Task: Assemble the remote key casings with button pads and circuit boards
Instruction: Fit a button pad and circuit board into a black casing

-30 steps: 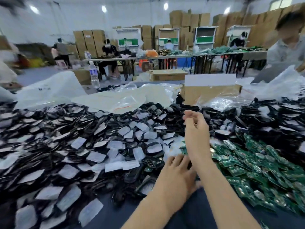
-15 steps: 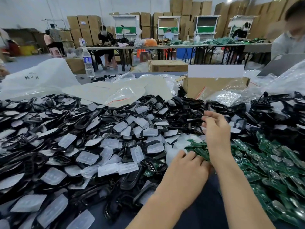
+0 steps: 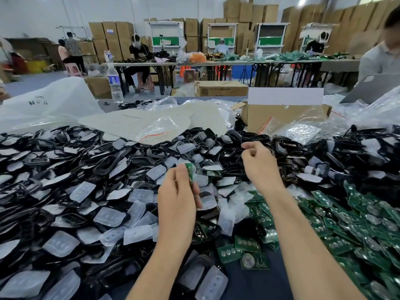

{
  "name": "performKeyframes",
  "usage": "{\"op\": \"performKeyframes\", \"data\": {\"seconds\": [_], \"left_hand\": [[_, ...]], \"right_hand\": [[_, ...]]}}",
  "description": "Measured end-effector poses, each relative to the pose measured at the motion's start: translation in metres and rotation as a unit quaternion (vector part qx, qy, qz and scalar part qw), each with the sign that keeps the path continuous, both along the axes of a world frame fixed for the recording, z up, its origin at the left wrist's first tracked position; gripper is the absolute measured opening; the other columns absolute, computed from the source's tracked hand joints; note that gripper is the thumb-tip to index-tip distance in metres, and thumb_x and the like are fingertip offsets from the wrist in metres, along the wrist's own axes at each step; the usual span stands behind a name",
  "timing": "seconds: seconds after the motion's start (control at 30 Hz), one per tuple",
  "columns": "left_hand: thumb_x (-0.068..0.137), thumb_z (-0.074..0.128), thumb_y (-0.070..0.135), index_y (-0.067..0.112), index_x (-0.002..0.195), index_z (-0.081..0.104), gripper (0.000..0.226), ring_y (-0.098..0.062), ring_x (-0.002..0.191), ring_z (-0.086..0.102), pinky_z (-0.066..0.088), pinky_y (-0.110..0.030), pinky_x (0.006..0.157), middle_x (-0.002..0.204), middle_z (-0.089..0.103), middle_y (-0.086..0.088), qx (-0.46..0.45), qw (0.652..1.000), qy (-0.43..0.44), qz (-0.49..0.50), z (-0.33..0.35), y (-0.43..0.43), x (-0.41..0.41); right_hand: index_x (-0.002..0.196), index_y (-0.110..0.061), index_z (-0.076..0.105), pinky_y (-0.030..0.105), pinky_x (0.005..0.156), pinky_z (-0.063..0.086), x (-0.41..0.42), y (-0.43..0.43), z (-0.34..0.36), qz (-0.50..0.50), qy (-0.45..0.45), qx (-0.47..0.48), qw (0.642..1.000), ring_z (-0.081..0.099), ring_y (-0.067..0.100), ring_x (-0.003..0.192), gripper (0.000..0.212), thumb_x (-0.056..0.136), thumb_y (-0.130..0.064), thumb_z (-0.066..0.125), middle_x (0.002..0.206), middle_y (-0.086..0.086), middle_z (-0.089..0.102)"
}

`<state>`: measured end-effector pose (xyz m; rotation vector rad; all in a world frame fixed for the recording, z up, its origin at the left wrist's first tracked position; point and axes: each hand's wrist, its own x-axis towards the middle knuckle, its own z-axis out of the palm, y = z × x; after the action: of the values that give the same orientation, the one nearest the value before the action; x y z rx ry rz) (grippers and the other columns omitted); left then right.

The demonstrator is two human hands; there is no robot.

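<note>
Has lifted the left hand [image 3: 177, 204] off the heap since half a second ago. Now pinches a green circuit board [image 3: 189, 171] at the fingertips, held up over the middle of the pile. Reaches the right hand [image 3: 260, 164] forward over the black casings [image 3: 257, 137], fingers half curled, nothing visible in them.

Looks like the parts-gathering step: board in hand, casing and pad not yet picked. Next calls for taking one casing from under the right hand, then one of the clear button pads [image 3: 110, 216], and seating pad and board inside.

Works at a dark blue table [image 3: 249, 284] buried in parts, with the spare boards [image 3: 357, 224] heaped at the right. Beyond the heap: plastic bags [image 3: 49, 105], a water bottle [image 3: 114, 83], an open cardboard box [image 3: 281, 118]. Farther back in the warehouse room: stacked cartons [image 3: 110, 33], long tables, seated workers [image 3: 137, 53].
</note>
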<state>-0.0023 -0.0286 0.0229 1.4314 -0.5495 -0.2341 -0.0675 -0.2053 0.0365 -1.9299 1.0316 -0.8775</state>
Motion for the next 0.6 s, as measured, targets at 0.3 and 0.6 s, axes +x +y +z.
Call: {"op": "performKeyframes", "data": {"seconds": [0.3,0.6], "left_hand": [[0.107,0.043,0.025,0.038,0.099,0.054,0.019,-0.008,0.056,0.055,0.048,-0.019,0.05,0.077,0.062,0.007,-0.051,0.997,0.055,0.031,-0.003,-0.004,0.013],[0.102,0.054,0.032,0.019,0.099,0.063,0.017,-0.007,0.057,0.057,0.048,-0.017,0.052,0.072,0.065,0.01,-0.031,0.999,0.018,0.013,-0.009,-0.006,0.012]], "right_hand": [[0.129,-0.01,0.061,0.046,0.097,0.041,0.021,-0.014,-0.025,-0.024,0.289,-0.134,0.948,0.045,0.035,0.124,0.037,0.105,-0.03,0.041,0.132,0.014,0.057],[0.108,-0.027,0.059,0.042,0.094,0.041,0.017,-0.018,-0.026,0.018,0.271,-0.077,0.959,0.048,0.029,0.118,0.018,0.1,-0.043,0.053,0.115,0.004,0.063]]}}
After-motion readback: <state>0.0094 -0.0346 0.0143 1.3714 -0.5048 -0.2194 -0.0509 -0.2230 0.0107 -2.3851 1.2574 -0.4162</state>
